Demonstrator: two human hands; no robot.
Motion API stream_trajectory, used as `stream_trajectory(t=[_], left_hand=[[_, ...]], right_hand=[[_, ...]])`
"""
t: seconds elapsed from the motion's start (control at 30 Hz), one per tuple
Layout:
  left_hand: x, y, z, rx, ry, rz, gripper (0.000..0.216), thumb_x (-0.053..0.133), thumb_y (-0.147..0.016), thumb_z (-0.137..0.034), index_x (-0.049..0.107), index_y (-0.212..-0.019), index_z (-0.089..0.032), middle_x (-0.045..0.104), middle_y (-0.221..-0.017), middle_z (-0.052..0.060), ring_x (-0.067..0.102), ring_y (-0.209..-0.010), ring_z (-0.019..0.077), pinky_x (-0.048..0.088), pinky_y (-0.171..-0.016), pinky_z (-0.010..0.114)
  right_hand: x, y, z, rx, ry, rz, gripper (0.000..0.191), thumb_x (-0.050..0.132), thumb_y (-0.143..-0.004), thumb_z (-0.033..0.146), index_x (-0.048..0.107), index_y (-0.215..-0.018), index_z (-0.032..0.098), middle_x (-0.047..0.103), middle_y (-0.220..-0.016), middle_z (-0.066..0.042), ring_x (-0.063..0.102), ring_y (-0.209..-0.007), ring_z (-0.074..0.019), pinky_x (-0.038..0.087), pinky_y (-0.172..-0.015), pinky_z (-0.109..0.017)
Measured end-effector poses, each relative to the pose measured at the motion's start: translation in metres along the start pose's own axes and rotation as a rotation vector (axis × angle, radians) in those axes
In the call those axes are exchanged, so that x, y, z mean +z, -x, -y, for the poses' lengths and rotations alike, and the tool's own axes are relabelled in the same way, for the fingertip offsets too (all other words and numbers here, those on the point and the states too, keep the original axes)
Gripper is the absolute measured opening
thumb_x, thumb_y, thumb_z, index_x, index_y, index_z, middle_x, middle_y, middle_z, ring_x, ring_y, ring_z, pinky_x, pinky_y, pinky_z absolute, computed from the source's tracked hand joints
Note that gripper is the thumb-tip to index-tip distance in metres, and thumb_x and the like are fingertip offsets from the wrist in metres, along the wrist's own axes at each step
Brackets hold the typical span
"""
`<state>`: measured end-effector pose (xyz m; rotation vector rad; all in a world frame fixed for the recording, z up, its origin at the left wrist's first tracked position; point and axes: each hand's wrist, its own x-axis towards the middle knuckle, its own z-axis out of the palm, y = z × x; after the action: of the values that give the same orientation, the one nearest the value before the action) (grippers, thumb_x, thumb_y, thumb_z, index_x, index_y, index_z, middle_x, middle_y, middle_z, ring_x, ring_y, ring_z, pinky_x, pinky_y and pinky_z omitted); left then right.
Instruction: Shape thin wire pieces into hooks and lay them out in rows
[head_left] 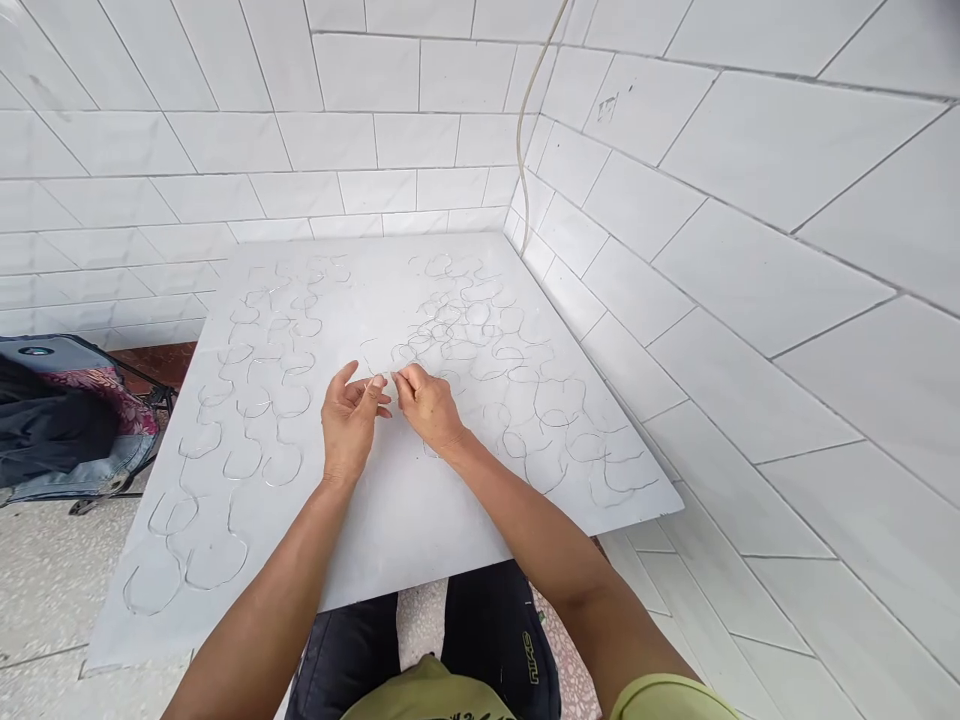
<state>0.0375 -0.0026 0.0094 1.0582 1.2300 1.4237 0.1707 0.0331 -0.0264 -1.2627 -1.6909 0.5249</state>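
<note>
My left hand (pixel 349 418) and my right hand (pixel 426 402) meet over the middle of a white board (pixel 405 520). Both pinch a thin bent wire piece (pixel 390 376) between their fingertips. The left palm faces up with the fingers half curled. The right hand's fingers are curled in a pinch. Several looped wire shapes (pixel 259 400) lie in rows on the board's left half. A tangled heap of wire loops (pixel 495 350) covers its right half.
White tiled walls close in at the back and right. A thin cable (pixel 529 110) hangs down the corner. A grey bag with patterned cloth (pixel 67 420) lies on the floor at left. My dark-trousered legs (pixel 480 630) are under the board's near edge.
</note>
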Motion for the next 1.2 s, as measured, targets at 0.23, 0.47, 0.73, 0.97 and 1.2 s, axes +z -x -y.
stream_trajectory(t=[0.23, 0.47, 0.73, 0.97, 1.2], left_hand=[[0.004, 0.003, 0.005, -0.005, -0.128, 0.058, 0.036, 0.068, -0.093, -0.043, 0.076, -0.110, -0.012, 0.076, -0.102, 0.010, 0.068, -0.069, 0.0149, 0.059, -0.065, 0.032], [0.002, 0.003, 0.000, -0.009, -0.175, 0.023, 0.034, 0.063, -0.096, -0.037, 0.076, -0.114, -0.011, 0.077, -0.098, 0.009, 0.069, -0.065, 0.0139, 0.061, -0.069, 0.033], [-0.001, 0.001, 0.005, -0.064, -0.224, 0.052, 0.035, 0.064, -0.096, -0.035, 0.076, -0.118, -0.011, 0.076, -0.090, 0.007, 0.071, -0.066, 0.0158, 0.062, -0.075, 0.036], [-0.002, -0.001, 0.001, -0.067, -0.271, 0.032, 0.035, 0.062, -0.097, -0.034, 0.076, -0.118, -0.011, 0.072, -0.085, 0.005, 0.069, -0.060, 0.0141, 0.060, -0.068, 0.032], [-0.004, 0.001, 0.005, -0.002, -0.405, -0.014, 0.033, 0.055, -0.098, -0.034, 0.077, -0.112, -0.014, 0.066, -0.075, 0.002, 0.060, -0.047, 0.0122, 0.053, -0.053, 0.029]], right_hand=[[-0.004, -0.003, -0.006, 0.030, 0.036, -0.061, 0.032, 0.049, -0.103, 0.035, 0.035, -0.076, 0.024, 0.037, -0.056, 0.007, 0.032, -0.050, -0.0108, 0.027, -0.052, -0.027], [-0.006, -0.003, -0.004, 0.019, -0.010, 0.011, 0.039, 0.045, -0.104, 0.038, 0.030, -0.071, 0.023, 0.029, -0.057, 0.006, 0.025, -0.052, -0.0111, 0.024, -0.051, -0.027], [-0.006, -0.003, -0.005, 0.048, 0.016, 0.011, 0.041, 0.047, -0.100, 0.033, 0.025, -0.067, 0.023, 0.025, -0.055, 0.006, 0.022, -0.052, -0.0116, 0.021, -0.051, -0.030], [-0.019, -0.005, 0.005, 0.209, -0.257, 0.210, 0.034, 0.058, -0.096, 0.050, 0.052, -0.077, 0.023, 0.054, -0.063, 0.004, 0.051, -0.057, -0.0130, 0.040, -0.055, -0.027], [-0.032, -0.010, 0.003, 0.192, -0.510, 0.362, 0.026, 0.063, -0.093, 0.041, 0.065, -0.110, 0.022, 0.071, -0.088, -0.002, 0.068, -0.080, -0.0176, 0.052, -0.067, -0.029]])
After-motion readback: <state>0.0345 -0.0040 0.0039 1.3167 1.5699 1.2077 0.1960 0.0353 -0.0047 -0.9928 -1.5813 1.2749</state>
